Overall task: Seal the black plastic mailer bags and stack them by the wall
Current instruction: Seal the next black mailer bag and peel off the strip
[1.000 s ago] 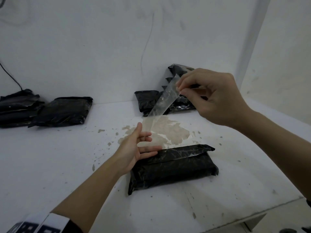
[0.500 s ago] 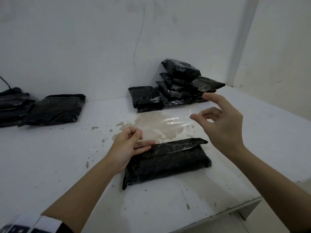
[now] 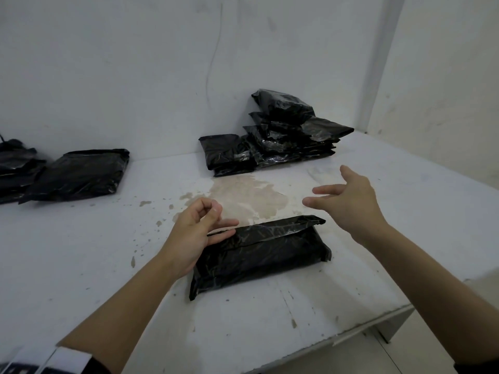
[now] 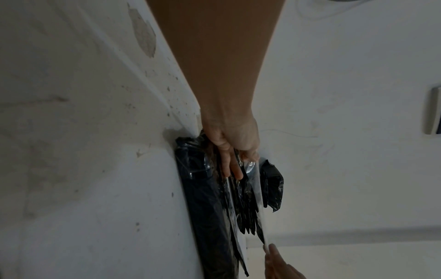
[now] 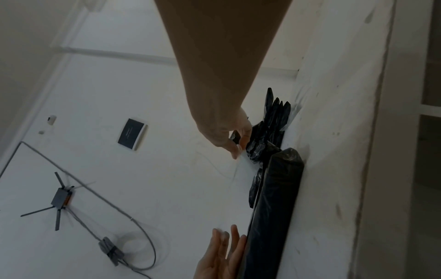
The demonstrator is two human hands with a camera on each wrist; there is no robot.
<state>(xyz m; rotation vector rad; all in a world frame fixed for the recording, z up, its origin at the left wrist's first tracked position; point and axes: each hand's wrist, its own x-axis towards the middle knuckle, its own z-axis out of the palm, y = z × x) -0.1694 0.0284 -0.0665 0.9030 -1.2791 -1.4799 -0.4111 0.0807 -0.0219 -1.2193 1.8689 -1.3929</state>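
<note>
A filled black mailer bag point(image 3: 259, 252) lies flat on the white table point(image 3: 81, 265), its flap along the far edge. My left hand point(image 3: 213, 211) is at the bag's left end, thumb and forefinger pinched on one end of a clear strip point(image 4: 259, 198), the other fingers lying on the flap. The strip runs right, just above the flap, to my right hand point(image 3: 348, 203). That hand hovers over the bag's right end with fingers spread and straight, and only a fingertip point(image 4: 272, 248) touches the strip. A stack of black bags point(image 3: 283, 133) leans by the back wall.
More black bags point(image 3: 78, 174) lie at the far left by the wall. A brown worn patch point(image 3: 243, 195) marks the table beyond the bag. The table's front edge point(image 3: 378, 327) runs close on the right, with floor below it.
My right hand came down from head height, bringing the strip level over the flap, then its pinch spread into straight fingers. The left hand stayed at the bag's left end.
</note>
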